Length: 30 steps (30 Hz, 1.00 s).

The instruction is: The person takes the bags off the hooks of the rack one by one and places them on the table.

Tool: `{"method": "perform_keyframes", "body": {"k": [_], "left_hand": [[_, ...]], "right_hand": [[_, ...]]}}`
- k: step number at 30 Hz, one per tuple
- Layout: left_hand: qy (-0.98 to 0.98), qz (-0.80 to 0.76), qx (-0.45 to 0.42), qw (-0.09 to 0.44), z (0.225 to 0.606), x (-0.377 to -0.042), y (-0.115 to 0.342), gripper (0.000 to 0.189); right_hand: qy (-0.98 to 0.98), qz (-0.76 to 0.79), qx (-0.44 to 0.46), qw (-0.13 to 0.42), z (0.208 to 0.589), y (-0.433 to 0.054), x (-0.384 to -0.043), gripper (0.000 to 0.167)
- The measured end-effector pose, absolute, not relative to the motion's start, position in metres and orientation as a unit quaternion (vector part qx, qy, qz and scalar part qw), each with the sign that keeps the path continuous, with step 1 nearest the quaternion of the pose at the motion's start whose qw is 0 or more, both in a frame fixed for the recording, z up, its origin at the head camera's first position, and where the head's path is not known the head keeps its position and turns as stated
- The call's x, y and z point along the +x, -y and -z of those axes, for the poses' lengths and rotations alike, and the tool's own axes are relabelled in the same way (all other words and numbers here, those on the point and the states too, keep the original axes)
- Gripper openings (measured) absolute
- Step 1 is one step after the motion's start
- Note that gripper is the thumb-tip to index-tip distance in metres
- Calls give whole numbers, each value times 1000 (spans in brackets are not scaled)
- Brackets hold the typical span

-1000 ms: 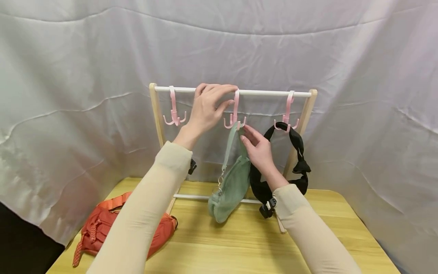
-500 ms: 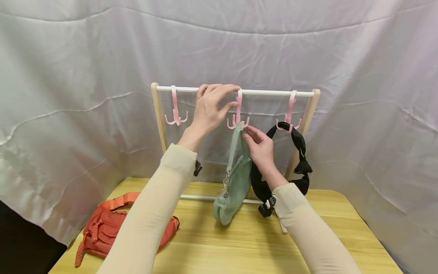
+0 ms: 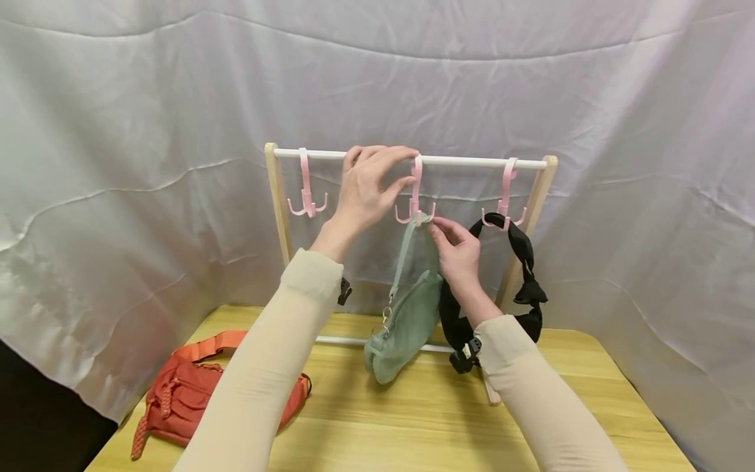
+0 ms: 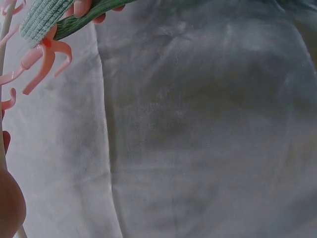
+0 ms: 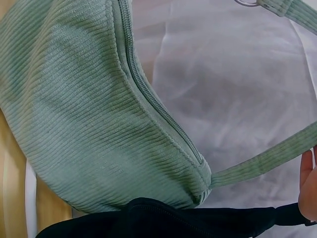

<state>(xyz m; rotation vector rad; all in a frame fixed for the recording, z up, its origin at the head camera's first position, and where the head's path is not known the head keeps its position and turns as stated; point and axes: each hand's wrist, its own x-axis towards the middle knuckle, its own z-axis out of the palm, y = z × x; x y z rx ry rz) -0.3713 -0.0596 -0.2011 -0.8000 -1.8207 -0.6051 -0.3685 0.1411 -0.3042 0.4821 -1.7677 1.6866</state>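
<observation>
A green corduroy shoulder bag [image 3: 407,328] hangs by its strap [image 3: 403,255] from the middle pink hook [image 3: 416,180]. My left hand [image 3: 371,183] is up at the rack's bar, pinching the upper stem of that hook between fingers and thumb. Just below, my right hand [image 3: 461,252] pinches the far side of the strap close to the prongs. In the left wrist view the strap loop [image 4: 47,17] lies over the hook's prongs [image 4: 44,64]. The right wrist view shows the bag's zipper [image 5: 148,96], with my fingertips [image 5: 307,168] against the strap.
A white bar [image 3: 472,160] on a wooden frame [image 3: 277,196] carries two other pink hooks, one bare at left [image 3: 306,190]. A black bag [image 3: 522,262] hangs from the right one. A red bag [image 3: 183,396] lies on the wooden table [image 3: 354,426] at left, partly behind my left sleeve.
The rack and both hands have shifted slightly right in the head view. The green bag has swung and turned a little. Both hands keep their grips.
</observation>
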Motion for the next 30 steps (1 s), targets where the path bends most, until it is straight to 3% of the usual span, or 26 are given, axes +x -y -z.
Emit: {"method": "perform_keyframes", "body": {"k": [10,19,30], "left_hand": [[763,244,-325,502,200,-372,57,38],[765,247,-322,500,201,-372,56,38],[765,247,-322,500,202,-374,55,38]], "right_hand": [[672,-640,171,330,298,-146,-370,22],[678,-629,178,334,273,-141,-342,22],[679,-610,201,355,259,-145,-343,19]]}}
